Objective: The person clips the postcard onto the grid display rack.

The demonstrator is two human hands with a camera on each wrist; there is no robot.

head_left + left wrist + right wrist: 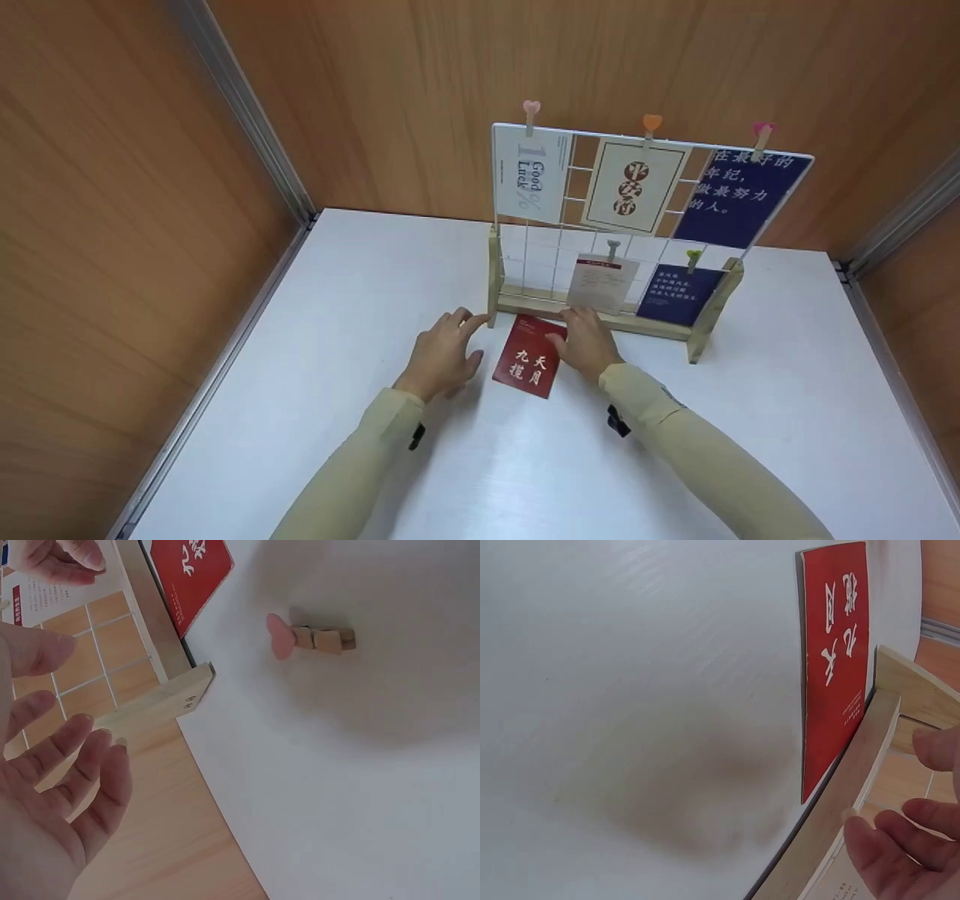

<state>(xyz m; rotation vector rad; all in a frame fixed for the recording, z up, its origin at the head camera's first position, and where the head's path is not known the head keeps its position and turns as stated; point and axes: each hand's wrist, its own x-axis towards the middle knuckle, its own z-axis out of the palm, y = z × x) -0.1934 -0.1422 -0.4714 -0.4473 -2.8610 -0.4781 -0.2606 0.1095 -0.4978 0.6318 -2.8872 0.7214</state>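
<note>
A red card [529, 341] with white characters lies flat on the white table, its upper edge by the wooden base of a white wire-grid rack [637, 323]. My left hand [439, 358] hovers left of the card, near the rack's left foot, its fingers loosely bent around nothing. Beneath that hand, a wooden clothespin [326, 641] with a pink heart lies on the table; the hand hides it in the head view. My right hand [589, 345] is at the rack's base, its thumb overlapping the card's right edge in the head view. Its fingers are spread and loosely bent, holding nothing.
Clothespins hold several cards on the rack: a white card [514, 199], a cream card [664, 172] and a dark blue card [716, 225] above, a small pale card [600, 289] and a small blue card [667, 304] below. Wooden panels [360, 97] enclose the table [322, 300].
</note>
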